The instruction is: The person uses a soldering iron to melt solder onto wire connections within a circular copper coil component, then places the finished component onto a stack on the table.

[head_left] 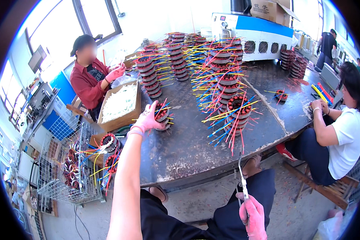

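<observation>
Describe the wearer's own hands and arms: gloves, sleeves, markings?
Left hand: pink glove, dark marks on its back, cuff bunched at the wrist. Left forearm: bare, no sleeve visible. Right hand: matching pink glove. Right forearm is out of frame.

Stator stacks stand on the table. A carton lies left of them, a cabinet behind, a single stator right. A wire basket flanks the table's left.
</observation>
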`<move>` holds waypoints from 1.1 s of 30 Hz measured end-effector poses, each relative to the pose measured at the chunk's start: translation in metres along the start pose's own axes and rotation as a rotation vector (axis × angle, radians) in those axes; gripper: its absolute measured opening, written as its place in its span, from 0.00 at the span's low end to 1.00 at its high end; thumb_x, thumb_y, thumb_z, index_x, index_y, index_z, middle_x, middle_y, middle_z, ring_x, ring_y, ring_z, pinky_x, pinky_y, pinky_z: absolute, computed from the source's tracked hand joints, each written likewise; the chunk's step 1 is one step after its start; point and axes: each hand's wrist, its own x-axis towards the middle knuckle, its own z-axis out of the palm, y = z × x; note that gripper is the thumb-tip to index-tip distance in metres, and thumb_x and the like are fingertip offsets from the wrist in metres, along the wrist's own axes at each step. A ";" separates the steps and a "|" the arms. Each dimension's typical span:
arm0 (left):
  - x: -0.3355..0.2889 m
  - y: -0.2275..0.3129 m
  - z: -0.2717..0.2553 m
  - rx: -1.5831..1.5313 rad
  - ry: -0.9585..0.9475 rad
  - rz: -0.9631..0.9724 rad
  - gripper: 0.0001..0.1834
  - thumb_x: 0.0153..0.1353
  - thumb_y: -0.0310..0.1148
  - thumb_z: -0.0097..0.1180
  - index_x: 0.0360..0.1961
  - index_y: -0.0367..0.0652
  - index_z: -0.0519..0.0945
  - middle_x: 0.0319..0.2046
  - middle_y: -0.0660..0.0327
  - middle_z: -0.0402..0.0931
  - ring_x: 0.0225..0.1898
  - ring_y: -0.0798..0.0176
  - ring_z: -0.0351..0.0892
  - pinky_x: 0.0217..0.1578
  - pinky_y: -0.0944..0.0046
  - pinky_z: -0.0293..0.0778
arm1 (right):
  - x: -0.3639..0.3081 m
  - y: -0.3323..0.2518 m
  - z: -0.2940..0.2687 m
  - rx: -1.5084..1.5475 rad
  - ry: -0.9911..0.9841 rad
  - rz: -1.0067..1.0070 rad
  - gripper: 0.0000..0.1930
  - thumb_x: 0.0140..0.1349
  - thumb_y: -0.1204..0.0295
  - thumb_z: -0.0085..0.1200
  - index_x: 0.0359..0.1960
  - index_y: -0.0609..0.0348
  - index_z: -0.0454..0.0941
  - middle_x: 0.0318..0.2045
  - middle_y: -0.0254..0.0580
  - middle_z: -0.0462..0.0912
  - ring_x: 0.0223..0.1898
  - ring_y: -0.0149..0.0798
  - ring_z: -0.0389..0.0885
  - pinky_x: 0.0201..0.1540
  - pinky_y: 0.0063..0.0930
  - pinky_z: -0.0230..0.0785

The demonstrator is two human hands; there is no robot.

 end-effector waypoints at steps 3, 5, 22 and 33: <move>-0.002 -0.003 0.004 -0.050 0.047 0.011 0.68 0.30 0.44 0.79 0.73 0.42 0.51 0.62 0.45 0.62 0.63 0.43 0.67 0.64 0.55 0.65 | 0.002 0.000 -0.002 -0.004 -0.011 -0.009 0.22 0.74 0.60 0.43 0.56 0.69 0.73 0.16 0.25 0.67 0.16 0.18 0.57 0.19 0.16 0.45; -0.002 -0.006 0.004 -0.079 0.072 0.036 0.69 0.29 0.45 0.79 0.73 0.43 0.51 0.61 0.44 0.62 0.61 0.41 0.68 0.62 0.55 0.67 | 0.004 0.001 -0.005 -0.015 -0.014 -0.022 0.22 0.74 0.60 0.43 0.56 0.69 0.73 0.16 0.25 0.68 0.16 0.18 0.57 0.19 0.16 0.45; 0.002 -0.001 -0.004 -0.011 -0.029 -0.023 0.68 0.32 0.49 0.77 0.74 0.44 0.52 0.65 0.44 0.61 0.65 0.43 0.66 0.64 0.56 0.65 | 0.003 0.006 -0.003 0.017 -0.019 -0.009 0.22 0.74 0.60 0.44 0.57 0.68 0.73 0.16 0.24 0.68 0.16 0.17 0.57 0.19 0.15 0.44; 0.003 -0.012 -0.004 -0.141 -0.048 0.081 0.60 0.38 0.48 0.75 0.74 0.52 0.57 0.70 0.45 0.54 0.70 0.42 0.59 0.67 0.55 0.60 | 0.002 0.006 0.001 0.019 -0.010 -0.003 0.24 0.73 0.59 0.43 0.55 0.70 0.73 0.15 0.24 0.67 0.14 0.18 0.57 0.17 0.15 0.44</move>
